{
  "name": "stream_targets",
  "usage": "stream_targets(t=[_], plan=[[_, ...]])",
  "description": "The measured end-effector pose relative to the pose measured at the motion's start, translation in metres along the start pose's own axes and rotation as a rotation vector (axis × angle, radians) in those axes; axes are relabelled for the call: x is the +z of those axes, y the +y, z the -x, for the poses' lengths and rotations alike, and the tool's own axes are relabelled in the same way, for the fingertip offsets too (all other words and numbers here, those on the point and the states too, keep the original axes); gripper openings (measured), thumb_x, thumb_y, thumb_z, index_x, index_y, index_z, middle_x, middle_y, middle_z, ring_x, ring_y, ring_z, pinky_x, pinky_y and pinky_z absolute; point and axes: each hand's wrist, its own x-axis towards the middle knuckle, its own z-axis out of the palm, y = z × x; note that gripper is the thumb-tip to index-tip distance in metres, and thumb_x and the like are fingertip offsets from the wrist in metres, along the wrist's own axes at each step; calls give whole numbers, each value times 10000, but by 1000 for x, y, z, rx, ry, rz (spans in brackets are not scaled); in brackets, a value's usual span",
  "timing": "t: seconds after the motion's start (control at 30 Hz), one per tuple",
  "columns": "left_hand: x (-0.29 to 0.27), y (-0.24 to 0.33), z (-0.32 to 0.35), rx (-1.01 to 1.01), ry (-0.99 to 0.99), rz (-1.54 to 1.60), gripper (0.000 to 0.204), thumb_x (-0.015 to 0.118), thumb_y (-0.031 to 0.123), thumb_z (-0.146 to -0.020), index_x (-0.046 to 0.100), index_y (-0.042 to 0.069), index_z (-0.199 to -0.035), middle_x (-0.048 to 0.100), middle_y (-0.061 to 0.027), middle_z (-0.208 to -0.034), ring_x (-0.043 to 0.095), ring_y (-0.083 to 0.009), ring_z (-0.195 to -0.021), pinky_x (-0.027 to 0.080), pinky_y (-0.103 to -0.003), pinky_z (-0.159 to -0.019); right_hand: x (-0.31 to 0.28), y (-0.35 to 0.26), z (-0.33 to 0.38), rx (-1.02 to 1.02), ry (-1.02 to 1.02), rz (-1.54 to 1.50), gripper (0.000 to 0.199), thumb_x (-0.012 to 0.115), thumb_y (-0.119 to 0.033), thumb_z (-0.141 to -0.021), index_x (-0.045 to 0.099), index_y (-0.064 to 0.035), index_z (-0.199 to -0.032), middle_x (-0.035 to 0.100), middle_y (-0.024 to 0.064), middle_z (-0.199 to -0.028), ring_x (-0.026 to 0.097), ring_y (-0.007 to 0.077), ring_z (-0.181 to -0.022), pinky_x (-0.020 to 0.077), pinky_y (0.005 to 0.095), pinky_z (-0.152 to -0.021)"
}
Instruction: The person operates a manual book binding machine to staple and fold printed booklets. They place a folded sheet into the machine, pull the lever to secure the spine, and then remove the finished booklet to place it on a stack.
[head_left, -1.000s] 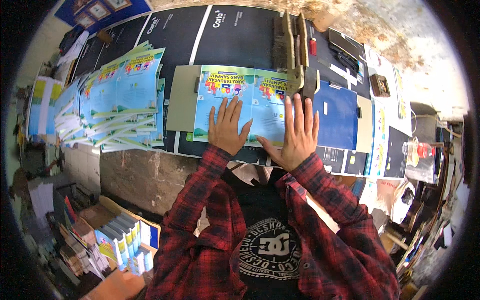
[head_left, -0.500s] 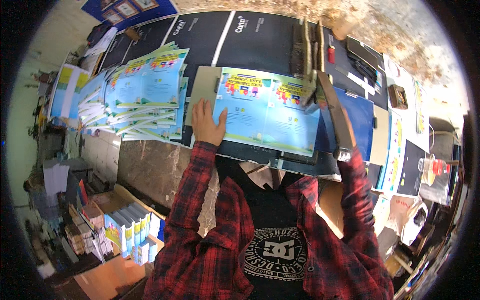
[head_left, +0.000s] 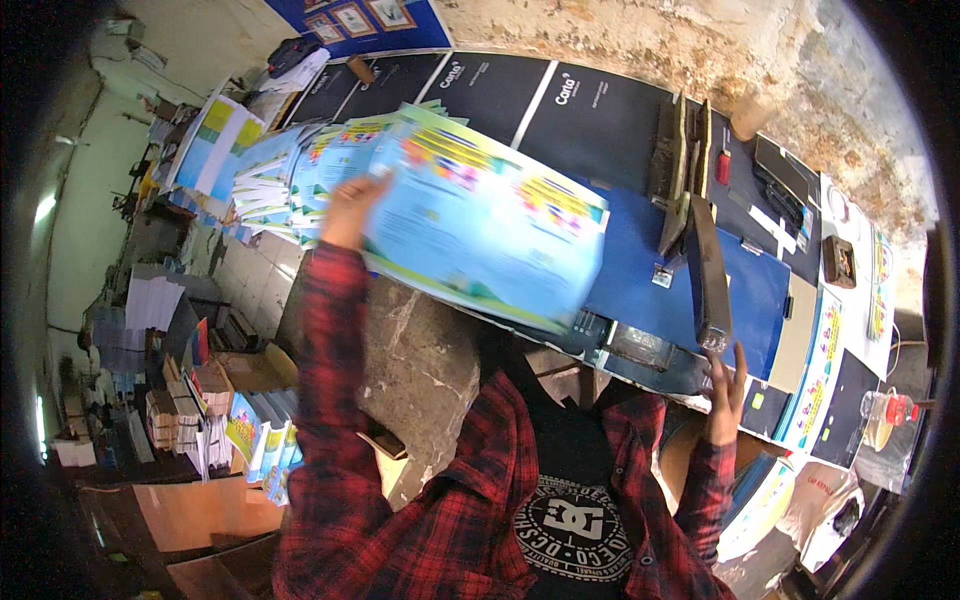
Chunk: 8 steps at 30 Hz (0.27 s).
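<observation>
My left hand [head_left: 355, 205] is closed on the left edge of a light-blue printed booklet spread [head_left: 480, 235]. The spread is lifted off the worktable, tilted down to the right and blurred by motion. Behind its left end lies a loose pile of similar spreads [head_left: 335, 165]. My right hand [head_left: 725, 395] has its fingers stretched apart, holding nothing. It is just below the near end of a long dark lever arm [head_left: 710, 285], which belongs to a stapler-like device [head_left: 682, 165]. Beneath the lever, a blue board [head_left: 750, 290] lies on the table.
Black sheets [head_left: 600, 95] cover the table's far side. A red-handled tool [head_left: 723, 165], a black case [head_left: 782, 170] and a small brown block [head_left: 838, 262] lie at the right. A red-lidded clear jar [head_left: 890, 410] stands at the right edge. Boxed booklets [head_left: 262, 430] sit lower left.
My left hand has gone from lying flat on the spread to gripping it, and has carried it up and left from the device. My right hand has come off the lever. The view has shifted.
</observation>
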Motion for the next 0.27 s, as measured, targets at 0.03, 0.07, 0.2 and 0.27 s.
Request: stream_targets(t=[0.03, 0.07, 0.2, 0.27], plan=[[-50, 2, -28, -48, 24, -99, 289, 778, 308, -849, 641, 135, -664, 555, 67, -641, 435, -35, -589, 360, -232, -555, -16, 8, 4, -6, 1, -15, 701, 580, -317, -990, 224, -69, -1542, 587, 219, -1309, 570, 237, -1178, 470, 342, -941], [-100, 6, -56, -95, 44, -202, 268, 777, 315, -847, 670, 128, -687, 595, 49, -661, 479, -40, -603, 391, -236, -567, -26, 6, 12, -9, 12, 36, 705, 571, -342, -991, 227, -66, -1541, 604, 200, -1295, 592, 227, -1159, 486, 321, -896], [-295, 60, -131, 221, 793, -1146, 586, 734, 574, -791, 726, 47, -1047, 741, -115, -957, 697, -220, -900, 528, -378, -777, -66, 52, 24, 2, 43, 32, 740, 577, -385, -983, 209, -86, -1551, 614, 183, -1298, 609, 218, -1164, 474, 258, -867], [-350, 112, -153, 246, 922, -887, 578, 688, 623, -802, 744, 93, -1024, 744, -146, -935, 705, -265, -915, 518, -421, -814, -67, 35, 46, 87, 78, 68, 773, 596, -410, -968, 198, -104, -1556, 599, 199, -1320, 570, 251, -1237, 430, 286, -1011]])
